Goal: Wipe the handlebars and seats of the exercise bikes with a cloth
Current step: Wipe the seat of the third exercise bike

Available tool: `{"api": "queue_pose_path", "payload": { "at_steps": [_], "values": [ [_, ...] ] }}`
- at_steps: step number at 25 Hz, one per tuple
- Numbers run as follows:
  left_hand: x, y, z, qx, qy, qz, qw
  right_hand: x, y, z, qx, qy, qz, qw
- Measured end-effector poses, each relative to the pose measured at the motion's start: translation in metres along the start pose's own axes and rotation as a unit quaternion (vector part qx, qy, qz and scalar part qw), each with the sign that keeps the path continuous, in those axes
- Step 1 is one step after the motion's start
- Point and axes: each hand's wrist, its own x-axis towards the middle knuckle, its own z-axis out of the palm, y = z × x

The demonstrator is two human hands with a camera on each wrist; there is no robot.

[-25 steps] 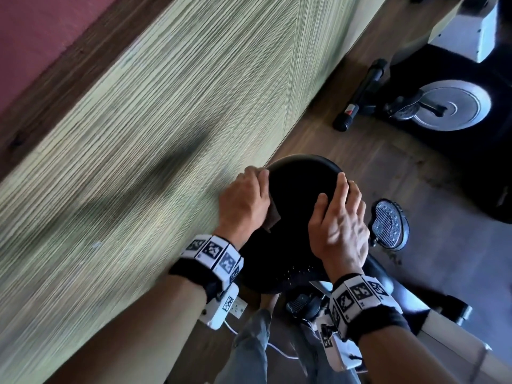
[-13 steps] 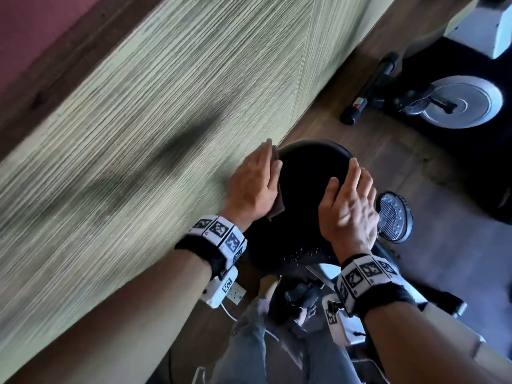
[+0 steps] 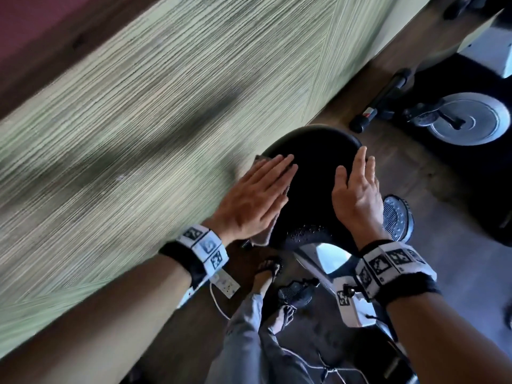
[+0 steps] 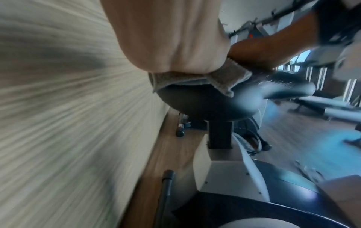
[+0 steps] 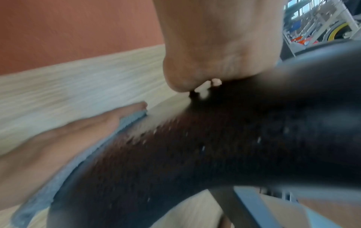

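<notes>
- The left hand (image 3: 255, 200) lies flat, fingers straight and together, pressing a grey cloth (image 4: 224, 78) onto the left edge of a black bike seat (image 3: 313, 167).
- The right hand (image 3: 357, 195) rests on the seat's right edge, fingers extended over the rim, holding nothing.
- Small water droplets dot the seat's near edge.
- A striped wall panel (image 3: 138, 134) runs just beside the seat.
</notes>
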Motion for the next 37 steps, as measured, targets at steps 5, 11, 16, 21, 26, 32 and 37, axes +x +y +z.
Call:
{"api": "queue_pose_path", "payload": {
  "at_steps": [5,11,16,21,26,32,37],
  "values": [
    [0.005,0.008,0.012,-0.049,0.092,-0.143,0.984,-0.026,0.045,-0.020,-0.035,-0.021,-0.093,0.995],
    [-0.012,0.080,0.041,0.057,0.134,-0.195,0.970,-0.046,0.049,-0.018,0.047,-0.018,-0.063,0.997],
    [0.018,0.108,0.066,0.107,0.107,-0.095,0.984,-0.047,0.049,-0.022,0.177,-0.031,-0.009,0.984],
    [-0.009,0.072,0.049,0.093,0.101,0.008,0.990,-0.055,0.054,-0.019,0.035,-0.036,-0.030,0.998],
    [-0.010,0.040,0.026,-0.022,0.134,-0.172,0.976,-0.066,0.045,-0.018,-0.008,-0.014,-0.062,0.998],
    [0.029,0.011,0.020,-0.126,0.154,-0.362,0.911,-0.064,0.047,-0.011,-0.050,0.031,-0.081,0.995],
    [-0.016,0.062,0.042,-0.102,0.187,-0.376,0.902,-0.061,0.053,-0.007,-0.062,0.051,-0.116,0.990]
  ]
}}
